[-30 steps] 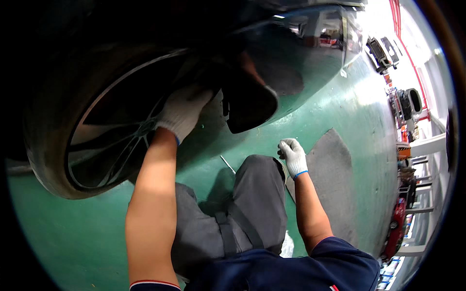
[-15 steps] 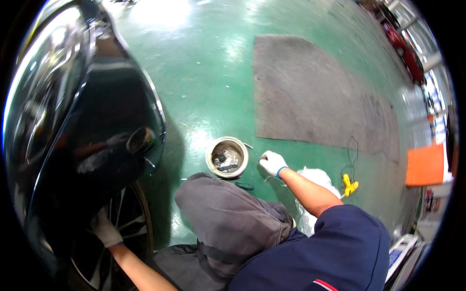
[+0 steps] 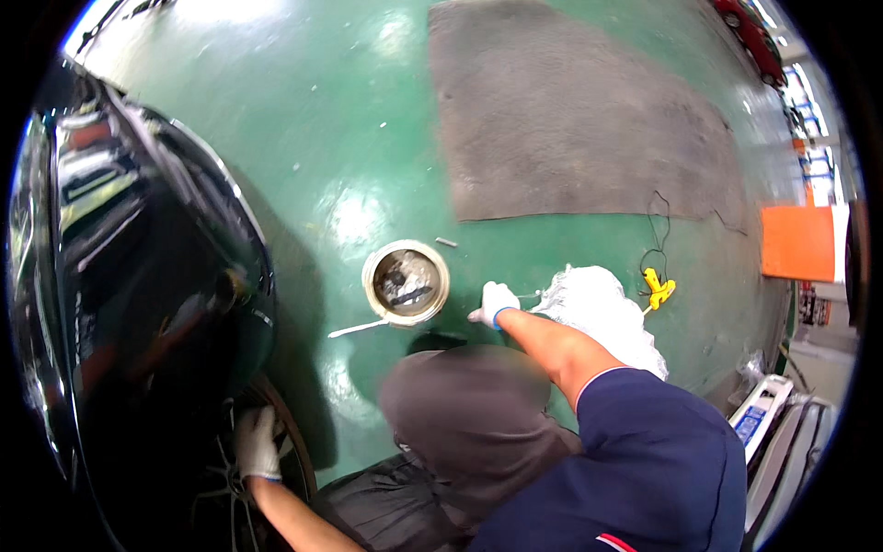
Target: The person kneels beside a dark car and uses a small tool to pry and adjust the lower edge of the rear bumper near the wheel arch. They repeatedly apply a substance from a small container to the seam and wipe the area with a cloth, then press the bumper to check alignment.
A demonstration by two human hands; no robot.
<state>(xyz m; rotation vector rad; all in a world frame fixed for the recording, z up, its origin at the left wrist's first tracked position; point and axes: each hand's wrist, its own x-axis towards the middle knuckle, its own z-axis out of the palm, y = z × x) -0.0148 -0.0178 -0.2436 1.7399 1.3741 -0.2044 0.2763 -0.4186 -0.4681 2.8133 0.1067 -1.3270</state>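
Note:
In the head view, my left hand [image 3: 259,442], in a white glove, grips the dark car's wheel [image 3: 290,455] at lower left, beneath the glossy bodywork [image 3: 166,267]. My right hand [image 3: 492,304], gloved too, is low over the green floor with fingers curled; whatever they hold is hidden. Left of it sits a round open tin [image 3: 405,262] with dark bits inside, a white stick [image 3: 354,328] beside it and a small pale piece [image 3: 446,242] above. A white bundle [image 3: 593,313] lies right of that hand. My grey-trousered knee [image 3: 460,396] is below the tin.
A grey mat [image 3: 579,120] covers floor ahead. A yellow corded tool [image 3: 659,290] lies right of the bundle. An orange panel [image 3: 796,241], stacked long parts [image 3: 773,460] and a distant red car [image 3: 750,37] line the right side.
The view has swung from the wheel to the floor beside the car. My right hand reaches lower, beside the tin and bundle; my left hand stays at the wheel.

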